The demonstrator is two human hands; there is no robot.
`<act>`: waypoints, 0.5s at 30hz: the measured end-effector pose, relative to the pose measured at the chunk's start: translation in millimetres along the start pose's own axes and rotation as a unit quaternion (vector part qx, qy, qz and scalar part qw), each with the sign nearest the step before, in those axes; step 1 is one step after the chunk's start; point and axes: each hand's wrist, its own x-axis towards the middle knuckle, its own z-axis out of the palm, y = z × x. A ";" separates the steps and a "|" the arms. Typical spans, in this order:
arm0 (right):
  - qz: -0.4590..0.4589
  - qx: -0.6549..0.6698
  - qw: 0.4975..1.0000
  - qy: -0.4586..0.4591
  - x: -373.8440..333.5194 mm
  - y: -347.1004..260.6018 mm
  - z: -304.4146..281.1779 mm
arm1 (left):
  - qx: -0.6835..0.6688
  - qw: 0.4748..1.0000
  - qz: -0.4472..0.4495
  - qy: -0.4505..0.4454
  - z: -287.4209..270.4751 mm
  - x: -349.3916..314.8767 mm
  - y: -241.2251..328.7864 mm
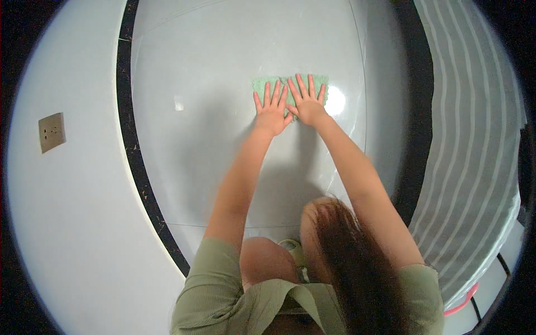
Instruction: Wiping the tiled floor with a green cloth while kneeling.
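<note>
A light green cleaning cloth [261, 85] lies spread flat on the shiny pale floor tile [223, 44]. On its left half rests my left hand [272, 111], palm down with the fingers spread. My right hand [309, 105] presses on the right half in the same way, fingers apart. The two thumbs come close together near the cloth's lower edge. Both arms are stretched out ahead of me, and the palms hide much of the cloth.
To the left, a black skirting strip [124, 84] runs below a white wall with a socket plate [52, 133]. At right, a grey striped curtain or cover [469, 139] hangs beside a dark border [416, 111]. A pink curved object [463, 301] shows at lower right.
</note>
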 end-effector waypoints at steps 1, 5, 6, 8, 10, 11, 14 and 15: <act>0.009 0.006 1.000 -0.012 0.0 1.0 1.3 | -0.003 1.000 -0.001 0.002 -0.8 0.5 1.9; -0.004 0.038 0.999 0.002 0.3 -0.1 6.1 | -0.032 0.996 -0.017 -0.082 -6.2 2.7 1.4; 0.007 0.034 0.999 -0.020 1.1 -1.7 7.6 | -0.026 0.994 -0.019 -0.102 -6.3 0.7 1.7; 0.005 0.055 0.998 -0.030 0.5 -6.7 3.3 | -0.024 0.988 -0.030 -0.147 -10.5 -1.5 1.5; 0.005 0.077 0.996 -0.040 0.8 -8.4 -0.1 | -0.024 0.986 -0.032 -0.160 -13.2 1.2 1.0; 0.009 0.081 0.995 -0.048 0.7 -8.8 -1.5 | -0.024 0.985 -0.031 -0.167 -14.2 1.9 0.7; 0.018 0.076 0.995 -0.059 -0.9 -10.7 0.3 | -0.002 0.983 -0.034 -0.180 -12.8 6.3 -2.4; 0.024 0.064 0.996 -0.062 -0.1 -10.4 1.4 | 0.000 0.983 -0.034 -0.180 -10.7 6.8 -1.4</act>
